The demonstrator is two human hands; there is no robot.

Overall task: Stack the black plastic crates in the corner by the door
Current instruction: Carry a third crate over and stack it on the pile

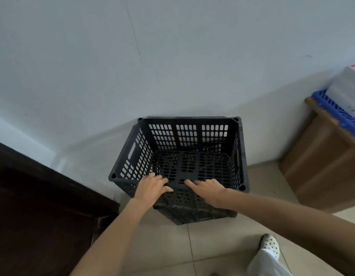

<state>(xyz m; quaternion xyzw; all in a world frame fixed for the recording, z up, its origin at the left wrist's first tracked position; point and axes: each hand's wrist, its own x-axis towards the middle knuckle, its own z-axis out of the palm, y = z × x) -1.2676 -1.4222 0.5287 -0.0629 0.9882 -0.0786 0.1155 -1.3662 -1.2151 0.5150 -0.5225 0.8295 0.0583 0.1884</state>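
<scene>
Two hands on the near rim of the top black crate (184,156), which sits on a lower crate (194,214) against the white wall (113,66), just right of the dark door (37,206).

Risks from here, as I read it:
- Top crate looks twisted relative to the one under it; the lower crate's near corner sticks out at a different angle. If the corner posts aren't seated, the top one can rock or slide off when released.
- Pushing only on the near rim could tip the far edge up or shove the whole stack into the wall.
- Stack sits near the door edge; a swing of the door could clip it. Can't tell which way it opens.
- Cardboard box (320,160) with blue pallet (331,110) is well to the right, no conflict.

Hand pose:
- Left hand (152,186) palm down, fingers draped over the rim, curled loosely into the crate. Resting hold, not a tight clamp.
- Right hand (208,190) flatter, fingers extended leftward along the rim, pressing more than gripping.
- Both forearms reach forward and down, converging on the rim middle, hands near each other but apart.
- Foot in white shoe (270,245) planted near right, clear of the stack.
</scene>
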